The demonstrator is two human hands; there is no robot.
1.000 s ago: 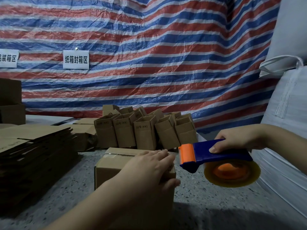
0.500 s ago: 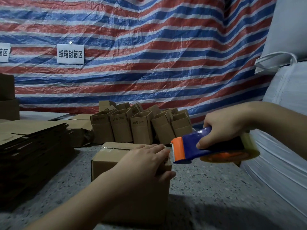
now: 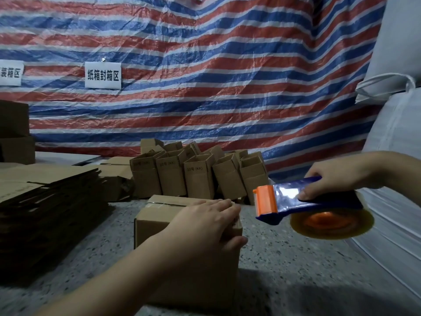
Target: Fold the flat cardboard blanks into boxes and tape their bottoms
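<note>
Under the flat left fingers [image 3: 218,205] sits a taped box [image 3: 159,215]; right hand [image 3: 335,176] grips the dispenser [image 3: 296,201] beside them. Beyond, finished boxes [image 3: 198,176]; leftward, blanks [image 3: 45,201] remain.

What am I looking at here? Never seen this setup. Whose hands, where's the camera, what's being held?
There is no robot: a person wears one head camera that looks forward and down at their own hands. The left hand lies flat on a folded cardboard box with tape on its top. The right hand grips a blue and orange tape dispenser, held in the air just right of the box. On the speckled surface: a stack of flat blanks at left and finished small boxes behind.
</note>
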